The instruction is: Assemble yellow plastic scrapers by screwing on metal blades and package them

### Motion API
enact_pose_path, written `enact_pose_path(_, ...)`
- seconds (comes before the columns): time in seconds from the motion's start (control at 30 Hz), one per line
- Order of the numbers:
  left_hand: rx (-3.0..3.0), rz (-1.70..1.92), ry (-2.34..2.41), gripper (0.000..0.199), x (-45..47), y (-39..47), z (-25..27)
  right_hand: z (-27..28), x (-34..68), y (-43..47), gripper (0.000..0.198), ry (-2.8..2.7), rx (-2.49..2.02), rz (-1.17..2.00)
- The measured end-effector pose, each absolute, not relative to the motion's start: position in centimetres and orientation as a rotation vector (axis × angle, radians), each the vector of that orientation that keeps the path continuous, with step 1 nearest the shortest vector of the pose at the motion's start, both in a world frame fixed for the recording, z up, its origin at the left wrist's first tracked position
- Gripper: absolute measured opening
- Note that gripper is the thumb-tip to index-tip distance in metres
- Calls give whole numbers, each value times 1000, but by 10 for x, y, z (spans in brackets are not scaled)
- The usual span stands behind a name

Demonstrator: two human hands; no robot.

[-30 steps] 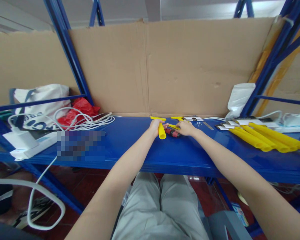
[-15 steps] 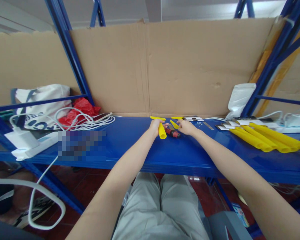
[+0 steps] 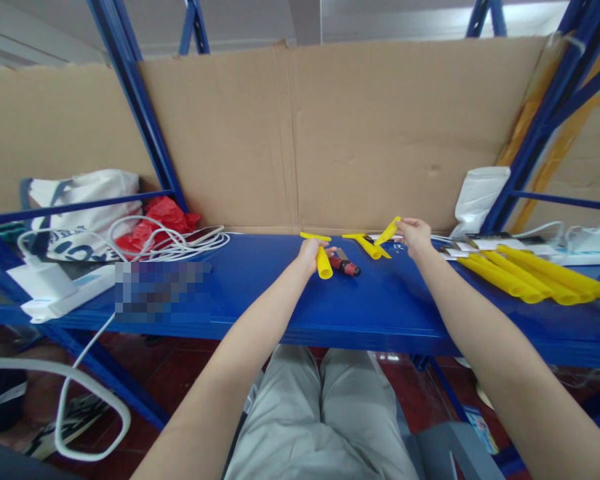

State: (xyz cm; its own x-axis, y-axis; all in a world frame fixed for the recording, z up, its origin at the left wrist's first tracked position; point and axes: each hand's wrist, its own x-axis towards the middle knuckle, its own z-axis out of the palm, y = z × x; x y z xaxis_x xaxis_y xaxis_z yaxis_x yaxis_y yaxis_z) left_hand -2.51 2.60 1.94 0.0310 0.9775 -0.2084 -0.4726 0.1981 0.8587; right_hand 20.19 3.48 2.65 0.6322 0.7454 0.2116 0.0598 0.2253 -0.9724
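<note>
My left hand (image 3: 309, 253) is closed around a yellow T-shaped tool (image 3: 324, 264), gripping it where the hollow tube handle meets the flat crosspiece. Close by the fingertips of that hand lies a red and black tool (image 3: 347, 265), its kind unclear. Farther right, my right hand (image 3: 416, 235) pinches a flat yellow strip (image 3: 390, 230) by one end, held tilted. Below that strip a second yellow T-shaped tool (image 3: 369, 247) rests on the blue shelf (image 3: 260, 293), its tube end towards me.
Several yellow tube handles with whitish flat heads (image 3: 540, 277) lie at the right. A white pouch (image 3: 480, 200) leans by the blue post. At the left are coiled white cables (image 3: 180, 243), a power strip (image 3: 75, 293), a red plastic bag (image 3: 163, 217) and a white tote bag (image 3: 90, 200).
My right hand has moved right and up with the yellow strip, exposing the second T-shaped tool on the shelf. My left hand stays in place on its tool.
</note>
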Motion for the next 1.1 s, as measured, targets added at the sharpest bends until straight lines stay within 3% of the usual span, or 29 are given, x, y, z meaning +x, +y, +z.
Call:
enact_pose_path(0.47, 720, 1268, 927, 30, -26, 30, 17, 15, 213, 41, 8, -803, -1458, 437)
enact_pose_path(1.1, 747, 1253, 946, 32, -26, 27, 19, 16, 222, 41, 21, -719, -1389, 577)
